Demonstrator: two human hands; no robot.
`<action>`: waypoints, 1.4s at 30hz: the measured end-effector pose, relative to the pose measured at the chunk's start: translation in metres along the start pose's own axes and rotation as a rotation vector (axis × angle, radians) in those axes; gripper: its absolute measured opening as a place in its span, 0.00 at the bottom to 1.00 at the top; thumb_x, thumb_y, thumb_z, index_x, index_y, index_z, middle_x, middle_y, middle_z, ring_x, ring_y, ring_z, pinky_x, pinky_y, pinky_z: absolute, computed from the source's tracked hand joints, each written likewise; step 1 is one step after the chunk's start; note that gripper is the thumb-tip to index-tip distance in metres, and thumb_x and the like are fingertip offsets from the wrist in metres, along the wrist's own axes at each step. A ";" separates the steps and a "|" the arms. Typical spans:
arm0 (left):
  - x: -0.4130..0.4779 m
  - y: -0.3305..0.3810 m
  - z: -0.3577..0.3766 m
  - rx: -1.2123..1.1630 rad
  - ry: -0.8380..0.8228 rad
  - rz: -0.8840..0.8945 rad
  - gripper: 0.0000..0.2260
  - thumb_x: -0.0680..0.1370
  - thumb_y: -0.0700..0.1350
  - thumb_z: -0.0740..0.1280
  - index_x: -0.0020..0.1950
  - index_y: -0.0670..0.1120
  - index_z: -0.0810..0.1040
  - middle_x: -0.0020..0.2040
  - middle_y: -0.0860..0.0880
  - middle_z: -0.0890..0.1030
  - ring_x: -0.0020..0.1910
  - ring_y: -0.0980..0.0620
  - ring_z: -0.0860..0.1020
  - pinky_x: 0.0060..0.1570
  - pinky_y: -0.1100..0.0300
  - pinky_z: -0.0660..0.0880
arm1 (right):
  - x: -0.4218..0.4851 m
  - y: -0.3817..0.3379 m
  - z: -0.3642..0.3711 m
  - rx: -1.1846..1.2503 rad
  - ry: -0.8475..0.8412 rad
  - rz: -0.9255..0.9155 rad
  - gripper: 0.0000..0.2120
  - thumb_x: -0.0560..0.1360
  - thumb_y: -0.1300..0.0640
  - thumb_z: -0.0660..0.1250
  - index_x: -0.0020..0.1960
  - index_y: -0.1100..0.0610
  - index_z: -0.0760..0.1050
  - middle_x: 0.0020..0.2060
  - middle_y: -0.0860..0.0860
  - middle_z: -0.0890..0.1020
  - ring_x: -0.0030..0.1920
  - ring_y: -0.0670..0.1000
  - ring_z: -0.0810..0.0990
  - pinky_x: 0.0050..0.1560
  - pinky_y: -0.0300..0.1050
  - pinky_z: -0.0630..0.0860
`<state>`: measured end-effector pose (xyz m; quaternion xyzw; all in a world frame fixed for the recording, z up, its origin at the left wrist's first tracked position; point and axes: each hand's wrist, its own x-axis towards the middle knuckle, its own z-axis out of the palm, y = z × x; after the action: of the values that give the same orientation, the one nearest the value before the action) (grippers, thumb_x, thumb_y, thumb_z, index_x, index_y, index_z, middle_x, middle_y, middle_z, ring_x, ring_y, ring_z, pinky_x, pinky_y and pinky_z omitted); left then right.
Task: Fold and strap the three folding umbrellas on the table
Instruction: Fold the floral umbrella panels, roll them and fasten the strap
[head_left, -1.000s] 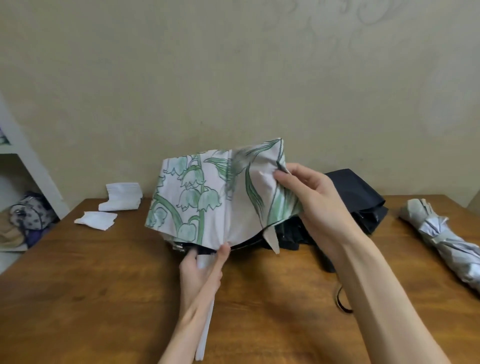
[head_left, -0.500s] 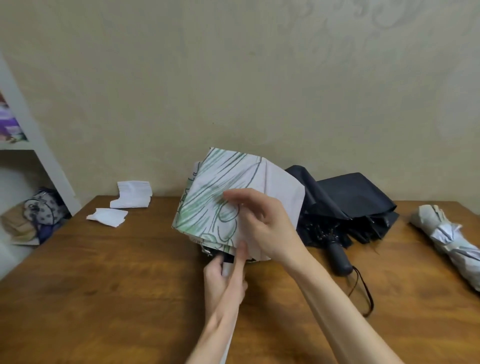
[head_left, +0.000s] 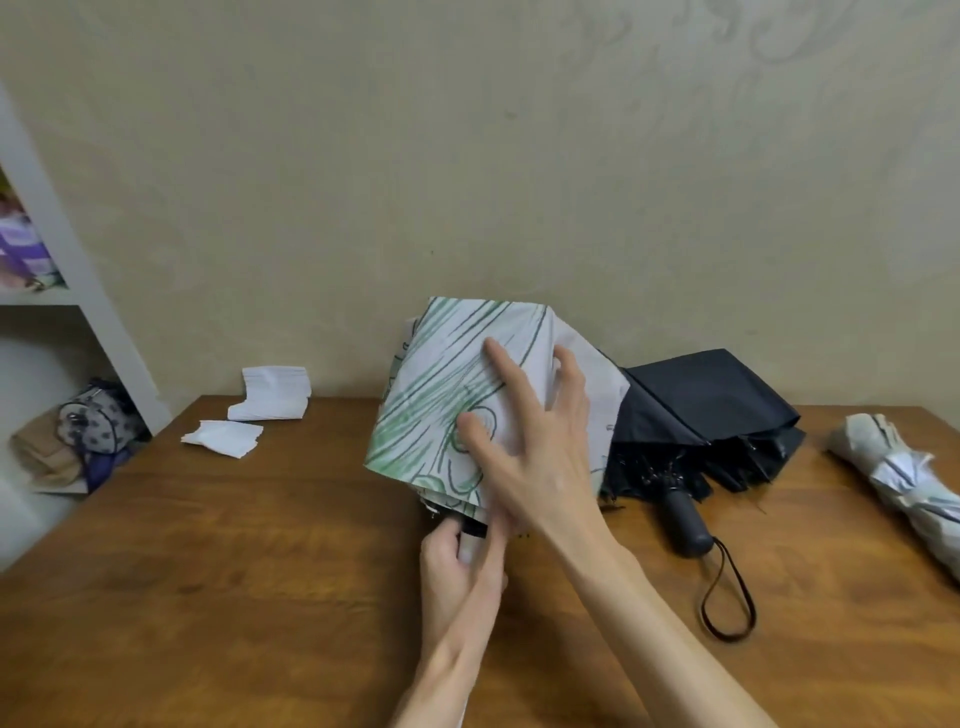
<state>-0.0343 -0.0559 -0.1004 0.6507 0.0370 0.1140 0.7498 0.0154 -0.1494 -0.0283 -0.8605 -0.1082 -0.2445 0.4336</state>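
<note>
Since half a second ago the right hand (head_left: 524, 441) has opened, fingers spread flat on the flowered umbrella (head_left: 457, 364) at frame centre. The left hand (head_left: 457, 566) grips its handle (head_left: 466, 550) below; its long axis runs handle-down, top toward the wall (head_left: 467, 156). The black umbrella (head_left: 711, 405) crowds its right edge; bare bench (head_left: 208, 571) lies lower left

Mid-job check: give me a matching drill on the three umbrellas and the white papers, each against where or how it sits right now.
Things
1. green-patterned umbrella
2. black umbrella
3. grey umbrella
4. white papers

States
A. rolled up, far right of the table
B. being held up
C. back left of the table
D. lying unrolled, canopy loose

Pairs: 1-B, 2-D, 3-A, 4-C
</note>
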 end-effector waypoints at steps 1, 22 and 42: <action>0.000 -0.002 0.000 0.032 0.011 0.015 0.18 0.78 0.54 0.74 0.35 0.49 0.71 0.25 0.54 0.72 0.25 0.53 0.68 0.28 0.58 0.65 | 0.001 -0.001 0.000 -0.099 0.029 -0.052 0.31 0.81 0.41 0.67 0.80 0.28 0.61 0.85 0.47 0.44 0.86 0.54 0.42 0.82 0.63 0.54; 0.016 0.018 -0.029 -0.161 -0.019 -0.052 0.25 0.76 0.64 0.71 0.40 0.44 0.69 0.33 0.44 0.66 0.25 0.54 0.61 0.25 0.58 0.54 | 0.023 0.039 -0.059 0.318 0.165 0.507 0.40 0.76 0.38 0.77 0.82 0.46 0.64 0.74 0.47 0.74 0.71 0.51 0.76 0.69 0.57 0.77; 0.031 0.009 -0.052 -0.087 -0.061 -0.036 0.26 0.67 0.65 0.79 0.35 0.50 0.66 0.32 0.47 0.68 0.26 0.54 0.63 0.22 0.62 0.60 | 0.028 0.048 -0.108 0.349 -0.005 0.258 0.18 0.83 0.39 0.66 0.73 0.34 0.74 0.49 0.42 0.87 0.49 0.39 0.84 0.58 0.45 0.81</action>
<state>-0.0160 0.0029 -0.0961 0.6199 0.0210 0.0820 0.7801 0.0232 -0.2647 0.0072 -0.7796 -0.0392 -0.1623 0.6036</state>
